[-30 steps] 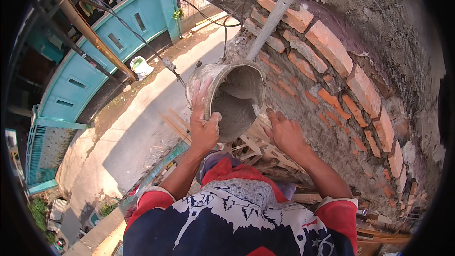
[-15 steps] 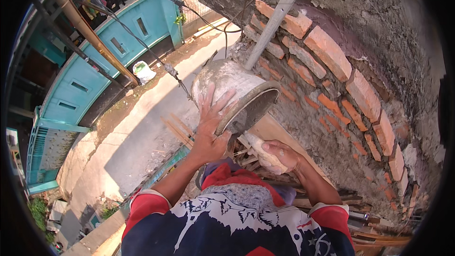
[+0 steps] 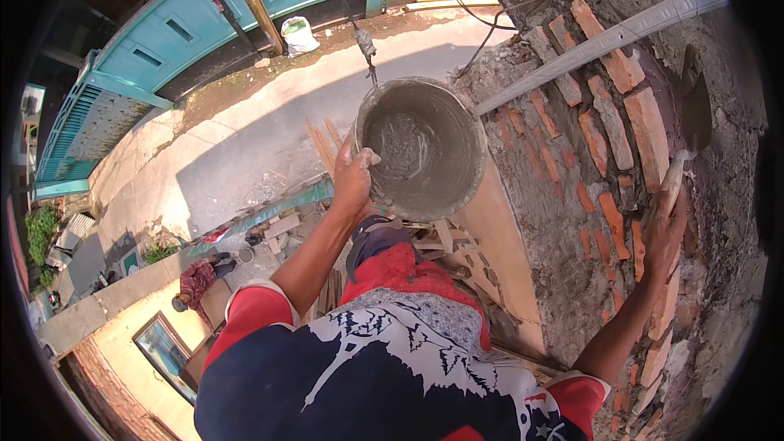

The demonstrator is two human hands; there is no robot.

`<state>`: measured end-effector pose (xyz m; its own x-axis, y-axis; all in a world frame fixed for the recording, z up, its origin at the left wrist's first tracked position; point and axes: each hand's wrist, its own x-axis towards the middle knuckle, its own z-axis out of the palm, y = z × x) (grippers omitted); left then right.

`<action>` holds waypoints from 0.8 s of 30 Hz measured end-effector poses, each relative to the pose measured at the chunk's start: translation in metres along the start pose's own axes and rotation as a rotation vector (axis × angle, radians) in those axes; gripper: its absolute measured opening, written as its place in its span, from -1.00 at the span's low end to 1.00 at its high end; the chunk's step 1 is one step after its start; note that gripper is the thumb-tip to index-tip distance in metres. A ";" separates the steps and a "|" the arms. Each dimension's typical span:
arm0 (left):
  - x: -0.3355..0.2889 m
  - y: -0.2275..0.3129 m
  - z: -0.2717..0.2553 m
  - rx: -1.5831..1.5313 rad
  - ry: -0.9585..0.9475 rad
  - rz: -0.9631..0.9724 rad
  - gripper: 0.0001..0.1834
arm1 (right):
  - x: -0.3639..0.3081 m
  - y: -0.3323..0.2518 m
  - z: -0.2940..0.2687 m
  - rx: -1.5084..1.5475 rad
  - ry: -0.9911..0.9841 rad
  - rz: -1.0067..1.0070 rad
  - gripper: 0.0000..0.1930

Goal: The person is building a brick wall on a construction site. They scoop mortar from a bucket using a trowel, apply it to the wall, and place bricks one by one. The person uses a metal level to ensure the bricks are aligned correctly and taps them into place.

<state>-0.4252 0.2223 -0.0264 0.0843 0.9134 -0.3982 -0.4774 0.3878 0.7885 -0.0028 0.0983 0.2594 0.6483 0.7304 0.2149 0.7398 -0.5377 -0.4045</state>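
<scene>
My left hand (image 3: pixel 353 180) grips the near left side of a round bucket (image 3: pixel 469 165), its thumb over the rim. The bucket's mouth faces up toward me, and wet grey mortar coats its inside. At the far right, my right hand (image 3: pixel 665 233) is closed around the pale handle of a trowel (image 3: pixel 696 110). The trowel's grey blade points away from me, over the rough grey wall beside the brick course (image 3: pixel 649 135). Some of the right fingers are hidden behind the hand.
A rope (image 3: pixel 365 45) reaches the bucket's far rim. A grey metal bar (image 3: pixel 604 45) slants across the brickwork. Far below lie a paved lane (image 3: pixel 253 143), a turquoise fence (image 3: pixel 175 28) and a white sack (image 3: pixel 300 36). Another person (image 3: pixel 198 282) is down at the lower left.
The bucket has turned from tilted sideways to mouth up. My right hand has carried the trowel from the bucket's mouth to the wall at the right. My view has shifted too.
</scene>
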 end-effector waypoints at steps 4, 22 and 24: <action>0.005 -0.023 -0.028 0.102 0.090 -0.009 -0.33 | 0.015 0.027 0.025 -0.162 0.116 -0.098 -0.41; -0.095 -0.214 -0.268 -0.019 1.104 -0.113 -0.24 | -0.045 0.030 0.089 -0.226 0.068 -0.286 -0.33; -0.120 -0.229 -0.297 0.255 1.261 -0.096 -0.19 | -0.040 0.047 0.095 -0.192 0.018 -0.328 -0.33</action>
<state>-0.5859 -0.0133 -0.2984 -0.8377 0.1880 -0.5127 -0.3236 0.5853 0.7435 -0.0110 0.0841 0.1477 0.3730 0.8703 0.3216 0.9278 -0.3466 -0.1383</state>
